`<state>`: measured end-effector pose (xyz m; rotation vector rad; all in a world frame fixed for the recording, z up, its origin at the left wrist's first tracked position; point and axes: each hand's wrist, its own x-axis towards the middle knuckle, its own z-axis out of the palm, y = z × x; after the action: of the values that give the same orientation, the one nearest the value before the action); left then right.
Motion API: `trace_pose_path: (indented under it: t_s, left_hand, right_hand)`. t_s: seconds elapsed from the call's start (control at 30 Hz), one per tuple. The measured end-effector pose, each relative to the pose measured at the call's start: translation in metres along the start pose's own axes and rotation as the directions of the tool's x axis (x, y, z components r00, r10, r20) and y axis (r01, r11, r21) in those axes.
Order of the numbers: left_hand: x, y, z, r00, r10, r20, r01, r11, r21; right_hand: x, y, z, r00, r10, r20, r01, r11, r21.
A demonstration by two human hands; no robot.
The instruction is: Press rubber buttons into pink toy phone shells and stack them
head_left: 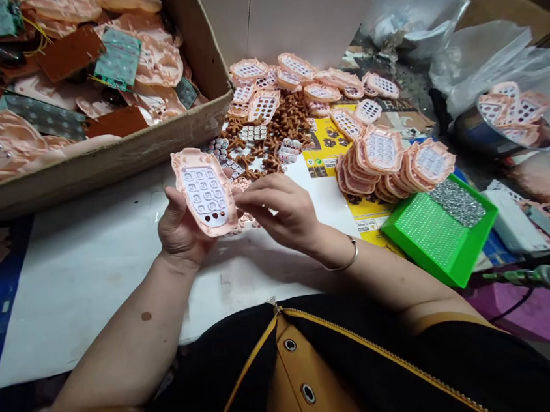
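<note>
The left hand [178,232] grips a pink, rounded plastic shell [230,203] with pale square buttons [203,190] inside, above a flat white sheet [90,271]. The right hand [283,212] has its fingertips close together by the shell's right edge; I cannot tell if they pinch anything.

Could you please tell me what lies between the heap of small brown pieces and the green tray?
In the head view, stacked pink plastic shells lie between them, on a yellow printed sheet.

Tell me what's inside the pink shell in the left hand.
Inside the pink shell sits a pale keypad, with three dark spots near one end. What lies under it is covered.
</note>
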<state>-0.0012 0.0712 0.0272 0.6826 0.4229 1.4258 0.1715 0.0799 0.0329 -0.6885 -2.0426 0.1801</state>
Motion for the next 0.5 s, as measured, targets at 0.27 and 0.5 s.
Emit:
trace_pose_path:
  t_s: [0.27, 0.5]
  left_hand:
    - [-0.001, -0.004, -0.003, 1.000, -0.020, 0.018, 0.020, 1.000, 0.012]
    - [0.001, -0.006, -0.003, 0.999, -0.028, 0.032, 0.027, 0.999, 0.046]
  right_hand:
    - [0.001, -0.016, 0.010, 0.967, -0.202, 0.154, 0.234, 0.944, -0.231]
    - [0.001, -0.022, 0.003, 0.952, -0.146, 0.269, 0.201, 0.962, -0.187]
